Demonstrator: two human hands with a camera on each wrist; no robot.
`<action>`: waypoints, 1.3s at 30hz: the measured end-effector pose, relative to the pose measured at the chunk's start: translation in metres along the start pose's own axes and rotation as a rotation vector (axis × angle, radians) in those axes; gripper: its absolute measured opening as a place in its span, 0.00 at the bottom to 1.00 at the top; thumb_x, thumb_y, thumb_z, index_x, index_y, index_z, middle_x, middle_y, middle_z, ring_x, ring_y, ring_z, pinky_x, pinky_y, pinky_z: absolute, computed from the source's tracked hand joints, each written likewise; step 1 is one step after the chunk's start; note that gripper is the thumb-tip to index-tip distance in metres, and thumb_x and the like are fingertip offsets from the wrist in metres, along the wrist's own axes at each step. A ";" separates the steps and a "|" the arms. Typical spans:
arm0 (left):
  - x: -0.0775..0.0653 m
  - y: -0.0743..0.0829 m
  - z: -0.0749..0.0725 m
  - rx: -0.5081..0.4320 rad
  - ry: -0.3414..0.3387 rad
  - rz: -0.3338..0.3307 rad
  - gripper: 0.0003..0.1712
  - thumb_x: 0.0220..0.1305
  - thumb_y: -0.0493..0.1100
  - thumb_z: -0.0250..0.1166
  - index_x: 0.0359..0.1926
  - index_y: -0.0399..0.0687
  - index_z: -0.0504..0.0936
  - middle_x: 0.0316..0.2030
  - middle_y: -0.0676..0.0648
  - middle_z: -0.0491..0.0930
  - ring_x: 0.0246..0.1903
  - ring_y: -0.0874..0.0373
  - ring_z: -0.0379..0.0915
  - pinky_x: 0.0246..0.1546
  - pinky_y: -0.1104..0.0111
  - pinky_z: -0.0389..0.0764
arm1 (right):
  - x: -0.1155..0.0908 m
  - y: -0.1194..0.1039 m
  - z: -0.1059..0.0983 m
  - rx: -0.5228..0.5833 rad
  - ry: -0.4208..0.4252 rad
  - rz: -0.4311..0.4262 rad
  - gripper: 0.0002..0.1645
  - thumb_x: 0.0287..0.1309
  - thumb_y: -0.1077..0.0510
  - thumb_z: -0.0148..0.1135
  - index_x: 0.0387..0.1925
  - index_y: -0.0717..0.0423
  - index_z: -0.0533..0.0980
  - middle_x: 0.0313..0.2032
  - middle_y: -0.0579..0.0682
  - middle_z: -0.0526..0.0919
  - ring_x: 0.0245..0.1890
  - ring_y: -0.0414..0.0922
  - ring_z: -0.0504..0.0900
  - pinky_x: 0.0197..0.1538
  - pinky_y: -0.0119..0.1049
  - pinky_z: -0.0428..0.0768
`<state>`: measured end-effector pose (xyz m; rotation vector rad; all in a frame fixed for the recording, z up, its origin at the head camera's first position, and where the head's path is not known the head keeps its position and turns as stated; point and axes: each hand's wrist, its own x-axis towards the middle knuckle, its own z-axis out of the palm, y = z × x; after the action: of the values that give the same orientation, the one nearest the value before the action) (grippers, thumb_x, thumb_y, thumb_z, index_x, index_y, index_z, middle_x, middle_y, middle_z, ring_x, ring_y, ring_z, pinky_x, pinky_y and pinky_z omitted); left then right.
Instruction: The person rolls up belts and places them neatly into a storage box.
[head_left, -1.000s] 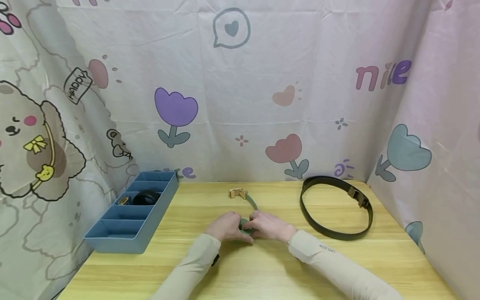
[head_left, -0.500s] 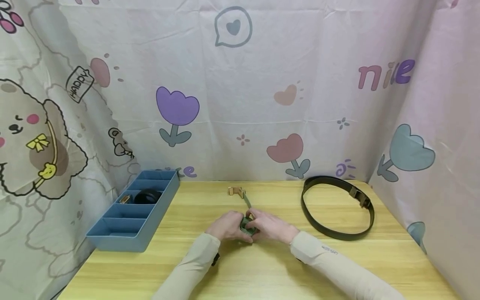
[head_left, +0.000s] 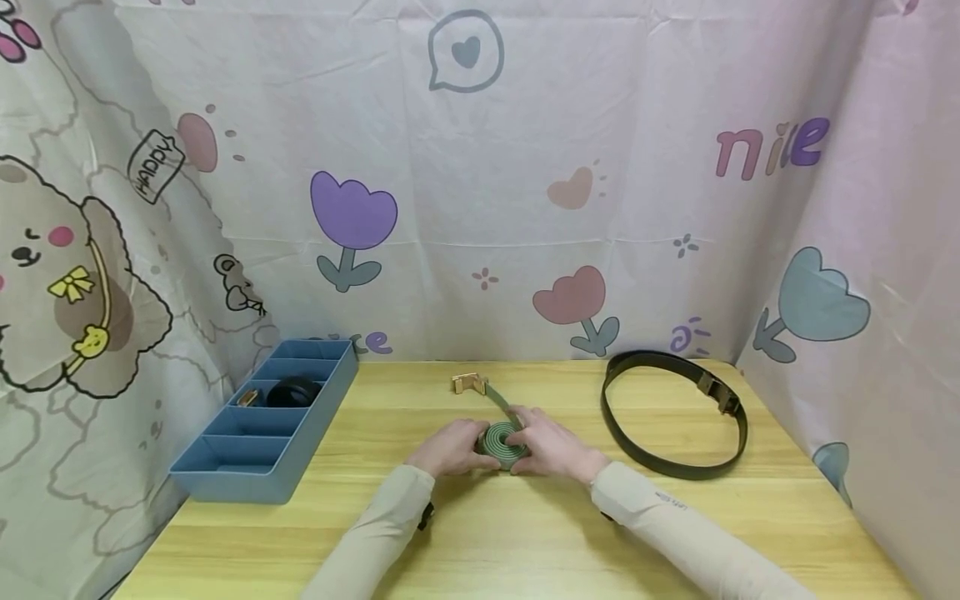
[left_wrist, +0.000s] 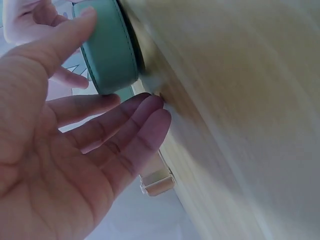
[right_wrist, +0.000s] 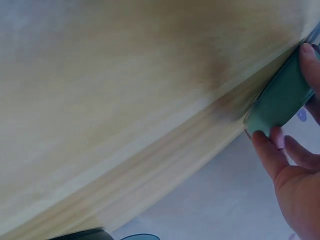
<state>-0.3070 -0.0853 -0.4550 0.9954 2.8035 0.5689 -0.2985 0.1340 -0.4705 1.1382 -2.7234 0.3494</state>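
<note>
A green belt (head_left: 504, 445) lies rolled in a flat coil on the wooden table. Its loose end runs away from me to a gold buckle (head_left: 470, 383). My left hand (head_left: 452, 448) holds the coil's left side, with the thumb and index finger touching its outer edge in the left wrist view; the other fingers extend past it. On the right side, my right hand (head_left: 557, 446) grips the coil between thumb and fingers. One right finger reaches over the coil's top near the centre.
A blue divided tray (head_left: 277, 471) stands at the left, with a rolled black belt (head_left: 293, 392) and a gold buckle (head_left: 249, 398) in one compartment. A black belt (head_left: 697, 472) lies in a wide loop at the right. A printed curtain (head_left: 465, 208) hangs behind the table.
The coil has shifted slightly right and shows more of its top, as my right hand has moved a little right. The buckle end has swung slightly left.
</note>
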 end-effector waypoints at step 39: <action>0.002 -0.021 -0.001 0.125 0.195 -0.046 0.22 0.65 0.35 0.62 0.60 0.39 0.74 0.46 0.39 0.82 0.47 0.45 0.79 0.53 0.53 0.78 | 0.012 0.011 0.008 -0.040 -0.028 0.162 0.23 0.46 0.36 0.71 0.28 0.44 0.71 0.52 0.53 0.78 0.47 0.47 0.74 0.44 0.40 0.77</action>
<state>-0.3218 -0.0995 -0.4620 0.9413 3.0587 0.5172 -0.3154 0.1306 -0.4768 0.9216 -2.8416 0.3011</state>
